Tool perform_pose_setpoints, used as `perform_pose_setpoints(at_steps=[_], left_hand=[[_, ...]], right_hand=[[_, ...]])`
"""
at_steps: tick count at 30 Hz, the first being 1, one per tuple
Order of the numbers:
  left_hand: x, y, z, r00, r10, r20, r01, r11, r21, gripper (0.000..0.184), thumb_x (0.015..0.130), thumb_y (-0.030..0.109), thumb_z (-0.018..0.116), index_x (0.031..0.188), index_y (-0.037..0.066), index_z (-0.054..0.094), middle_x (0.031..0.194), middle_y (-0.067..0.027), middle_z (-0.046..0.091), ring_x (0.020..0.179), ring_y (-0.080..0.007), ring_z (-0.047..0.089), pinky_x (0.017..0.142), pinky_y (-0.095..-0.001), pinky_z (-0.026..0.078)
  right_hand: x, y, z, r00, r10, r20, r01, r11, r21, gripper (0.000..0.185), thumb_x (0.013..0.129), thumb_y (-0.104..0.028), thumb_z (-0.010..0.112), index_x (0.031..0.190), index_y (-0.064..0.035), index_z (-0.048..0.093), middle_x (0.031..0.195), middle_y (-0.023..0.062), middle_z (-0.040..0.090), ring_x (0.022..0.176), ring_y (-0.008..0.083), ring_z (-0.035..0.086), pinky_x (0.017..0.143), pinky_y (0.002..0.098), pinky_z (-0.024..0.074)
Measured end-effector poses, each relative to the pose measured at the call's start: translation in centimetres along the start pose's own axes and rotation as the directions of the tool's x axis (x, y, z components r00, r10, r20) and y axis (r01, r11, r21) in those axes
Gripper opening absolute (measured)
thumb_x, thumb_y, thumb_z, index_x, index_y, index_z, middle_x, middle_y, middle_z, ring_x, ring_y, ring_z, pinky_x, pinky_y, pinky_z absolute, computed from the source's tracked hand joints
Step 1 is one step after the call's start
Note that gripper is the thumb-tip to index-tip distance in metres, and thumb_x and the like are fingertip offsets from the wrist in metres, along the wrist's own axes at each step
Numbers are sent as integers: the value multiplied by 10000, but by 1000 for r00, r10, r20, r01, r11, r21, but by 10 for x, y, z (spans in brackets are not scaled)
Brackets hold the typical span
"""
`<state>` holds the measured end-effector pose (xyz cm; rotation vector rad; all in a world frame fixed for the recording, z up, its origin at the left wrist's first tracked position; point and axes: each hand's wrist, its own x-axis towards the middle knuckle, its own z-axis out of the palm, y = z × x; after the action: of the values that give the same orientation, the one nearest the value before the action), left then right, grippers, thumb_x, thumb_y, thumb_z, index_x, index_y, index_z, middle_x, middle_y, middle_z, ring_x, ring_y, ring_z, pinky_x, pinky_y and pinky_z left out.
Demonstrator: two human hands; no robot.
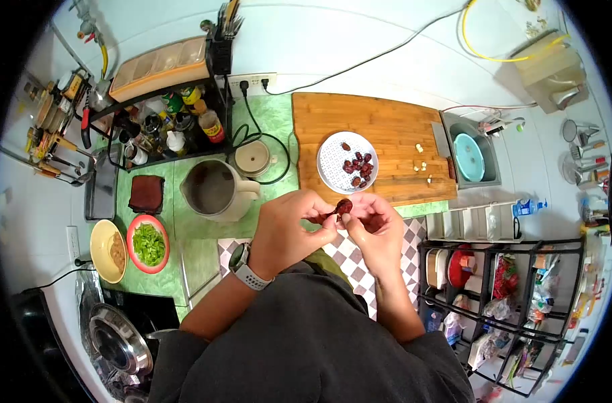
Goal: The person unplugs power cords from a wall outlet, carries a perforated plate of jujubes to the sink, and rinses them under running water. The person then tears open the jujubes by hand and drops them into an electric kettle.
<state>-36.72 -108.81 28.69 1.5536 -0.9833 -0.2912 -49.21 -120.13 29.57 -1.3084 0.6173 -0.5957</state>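
closest to the camera is a dark grey fabric shirt [313,336], and beyond it two hands meet. the left hand [289,218], with a white-strapped watch [252,279] at its wrist, narrows thumb and fingers on one side of a small wrinkled dark red fruit [344,206]; the right hand [376,236] pinches the other side, so it sits between them, just in front of a round white perforated plate [329,161]. whether the right palm hides another piece, i cannot tell. to work it well, i'd pinch lightly and steadily with one hand, pull slowly with the other, and hold it over that plate so any bits land there. the green marbled desk [279,121] carries, from the left, a round yellow bowl [99,252], a red-rimmed plate [149,270] of chopped green pieces [149,244], a folded brown cloth [147,193], a cream jug [233,209], then a brown wooden board [400,134] bearing the white plate with more dark red fruits [365,164], small pale scraps [423,165] and, at its right edge, a broad metal cleaver [446,144]. around these are a shiny steel pot [121,339], a black rack [185,86] of bottles [210,126], checkered floor tiles [360,277], a grey sink [494,180] holding a round teal basin [468,158], and black metal shelves [534,247].
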Motion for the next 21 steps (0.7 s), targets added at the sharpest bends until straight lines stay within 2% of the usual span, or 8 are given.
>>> perform_pose_setpoints(at_steps=[2,4,6,8,11,13,16,21], left_hand=[[3,9,9,999,7,41,-8,1000,26,142,746,34,767,826,23,650,769,-90,689,691,-203,712,624,-307,558],[6,19,21,977,97,188,-126,982,143,171,751,26,764,899,7,681,824,-110,708,756,-194,737,686,-285,586],[8,31,39,970,96,224,-122,987,104,172,752,29,765,899,8,680,833,-114,708,768,-193,738,698,-282,589],[11,42,59,962,99,253,-118,991,61,173,752,31,766,900,10,679,842,-117,709,779,-192,740,709,-280,591],[11,51,83,950,20,313,-20,1000,-4,173,759,20,766,900,-10,671,876,-114,716,798,-167,735,744,-274,592],[9,48,102,941,-3,339,61,985,-162,160,772,20,764,887,-21,661,838,-100,721,803,-148,732,727,-271,583],[10,52,121,888,-70,456,170,968,-183,173,766,-17,762,904,-46,662,909,-88,716,838,-115,701,768,-261,578],[9,53,150,818,-121,563,301,923,-240,121,802,7,742,886,-41,671,858,-60,710,812,-81,674,737,-237,564]], right_hand=[[-4,-12,-20,995,-76,70,81,994,-70,242,860,75,675,1099,41,655,975,68,710,887,103,683,783,246,561],[-10,-14,-46,991,-106,80,114,987,-110,245,861,56,691,1103,31,664,964,61,718,886,94,686,794,234,562],[-16,-20,-71,990,-103,93,123,965,-233,238,847,54,713,1080,28,675,943,60,728,877,94,692,803,234,565],[-22,-25,-92,990,-131,46,138,968,-210,225,836,52,728,1055,29,682,923,65,734,857,88,693,801,237,566],[-33,-25,-118,984,-180,-12,175,965,-196,195,823,64,724,1012,40,682,914,71,731,851,77,687,785,231,562],[-40,-24,-136,981,-191,-29,182,964,-191,189,821,67,722,1003,40,682,909,70,729,848,79,688,772,231,561],[-48,-19,-160,976,-208,-61,195,966,-173,162,830,78,702,986,44,677,887,71,725,822,92,692,735,235,558],[-59,-16,-189,991,-113,-68,117,991,62,132,860,105,640,982,61,665,872,100,716,797,128,703,724,255,573]])
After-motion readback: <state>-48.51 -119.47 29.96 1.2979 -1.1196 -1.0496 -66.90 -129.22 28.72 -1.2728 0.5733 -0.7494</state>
